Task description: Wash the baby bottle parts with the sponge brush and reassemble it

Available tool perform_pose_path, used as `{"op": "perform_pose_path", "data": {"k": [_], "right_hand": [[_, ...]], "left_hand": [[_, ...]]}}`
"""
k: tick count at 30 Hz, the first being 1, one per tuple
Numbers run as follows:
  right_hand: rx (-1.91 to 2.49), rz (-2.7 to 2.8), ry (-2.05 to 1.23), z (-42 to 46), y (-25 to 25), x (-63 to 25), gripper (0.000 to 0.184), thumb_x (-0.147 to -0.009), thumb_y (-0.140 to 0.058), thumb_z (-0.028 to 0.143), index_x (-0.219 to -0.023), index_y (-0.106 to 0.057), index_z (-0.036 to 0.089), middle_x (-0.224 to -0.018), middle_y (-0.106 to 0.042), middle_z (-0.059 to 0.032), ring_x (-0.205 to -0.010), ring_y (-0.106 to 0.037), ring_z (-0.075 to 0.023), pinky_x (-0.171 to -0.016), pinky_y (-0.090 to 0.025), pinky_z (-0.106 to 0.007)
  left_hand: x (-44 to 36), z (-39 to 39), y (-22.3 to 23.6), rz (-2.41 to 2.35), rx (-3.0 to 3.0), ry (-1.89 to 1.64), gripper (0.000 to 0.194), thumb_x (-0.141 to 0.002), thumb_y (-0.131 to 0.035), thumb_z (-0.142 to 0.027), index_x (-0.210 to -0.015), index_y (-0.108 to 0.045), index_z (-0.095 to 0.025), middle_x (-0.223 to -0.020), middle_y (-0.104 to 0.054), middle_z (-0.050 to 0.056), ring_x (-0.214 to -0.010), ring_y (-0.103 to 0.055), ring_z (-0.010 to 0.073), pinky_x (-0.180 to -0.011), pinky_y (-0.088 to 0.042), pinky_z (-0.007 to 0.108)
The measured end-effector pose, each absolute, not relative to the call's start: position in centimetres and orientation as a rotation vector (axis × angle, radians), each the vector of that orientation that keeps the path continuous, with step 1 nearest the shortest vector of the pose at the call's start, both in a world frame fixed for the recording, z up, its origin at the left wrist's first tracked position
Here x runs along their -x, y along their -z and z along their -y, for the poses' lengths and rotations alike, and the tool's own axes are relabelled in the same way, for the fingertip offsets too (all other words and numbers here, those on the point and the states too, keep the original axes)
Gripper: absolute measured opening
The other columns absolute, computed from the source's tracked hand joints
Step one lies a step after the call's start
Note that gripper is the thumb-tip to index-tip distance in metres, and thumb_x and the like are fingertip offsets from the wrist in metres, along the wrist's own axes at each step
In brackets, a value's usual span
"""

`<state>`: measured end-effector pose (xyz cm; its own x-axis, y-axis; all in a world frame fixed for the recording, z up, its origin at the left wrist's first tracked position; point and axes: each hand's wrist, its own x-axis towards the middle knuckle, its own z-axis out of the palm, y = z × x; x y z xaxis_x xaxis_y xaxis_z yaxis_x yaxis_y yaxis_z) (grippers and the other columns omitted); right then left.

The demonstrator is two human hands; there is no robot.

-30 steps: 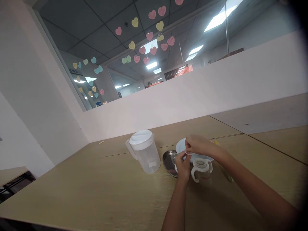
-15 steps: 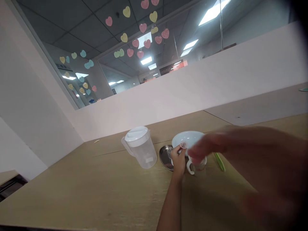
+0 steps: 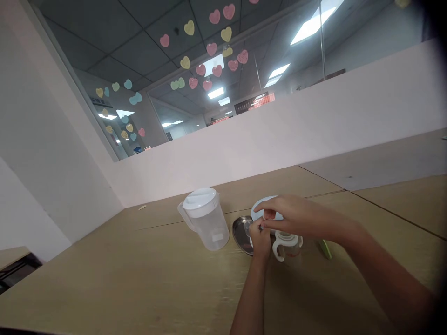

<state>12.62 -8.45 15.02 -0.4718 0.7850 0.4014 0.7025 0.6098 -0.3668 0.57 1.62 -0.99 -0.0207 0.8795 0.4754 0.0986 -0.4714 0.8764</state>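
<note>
My left hand point(image 3: 260, 241) is closed, its fingertips around a small clear round piece that is now mostly hidden between my two hands. From the right, my right hand point(image 3: 296, 216) reaches over, with thumb and fingers bent together at the left fingertips; what they pinch is hidden. Just below stands a clear bottle point(image 3: 290, 250) with a white two-handled collar and an uncovered top. Left of my hands lies a shiny metal dish point(image 3: 240, 236), with a clear domed piece point(image 3: 247, 227) over it. A pale blue-white bowl point(image 3: 257, 206) sits behind, partly covered by my right hand.
A translucent pitcher point(image 3: 212, 228) with a white lid stands left of the metal dish. Right of the bottle lies a green utensil point(image 3: 325, 249), partly hidden by my right arm. The wooden table point(image 3: 139, 279) meets a white wall point(image 3: 223, 153) under a window.
My right hand has come from close in front of the camera to my left fingertips. The round piece, plainly visible before, is now covered. The view has shifted slightly.
</note>
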Motion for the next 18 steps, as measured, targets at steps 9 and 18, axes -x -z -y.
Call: {"op": "perform_pose_path", "data": {"k": [9,18], "right_hand": [[1.511,2.308,-0.090,-0.2,-9.8,-13.3,0.036,-0.070,-0.058,0.031,-0.103,-0.063,0.016,-0.095,-0.065,-0.0095,-0.084,-0.060,-0.0208,-0.065,-0.039,-0.026],[1.565,2.291,0.041,-0.4,-10.4,-12.3,0.007,-0.070,-0.060,0.021,-0.069,-0.066,0.017,-0.077,-0.066,-0.0053,-0.073,-0.060,-0.0173,-0.055,-0.032,-0.023]], "left_hand": [[-0.4,-1.9,1.3,-0.949,-1.663,-1.544,0.029,-0.076,-0.057,-0.037,-0.077,-0.070,-0.012,-0.064,-0.062,0.000,-0.061,-0.049,0.0113,-0.059,-0.039,0.022],[-0.4,-2.2,1.6,-0.945,-1.664,-1.526,0.035,-0.076,-0.056,-0.044,-0.079,-0.069,-0.012,-0.066,-0.062,0.001,-0.063,-0.049,0.0119,-0.059,-0.039,0.021]]}}
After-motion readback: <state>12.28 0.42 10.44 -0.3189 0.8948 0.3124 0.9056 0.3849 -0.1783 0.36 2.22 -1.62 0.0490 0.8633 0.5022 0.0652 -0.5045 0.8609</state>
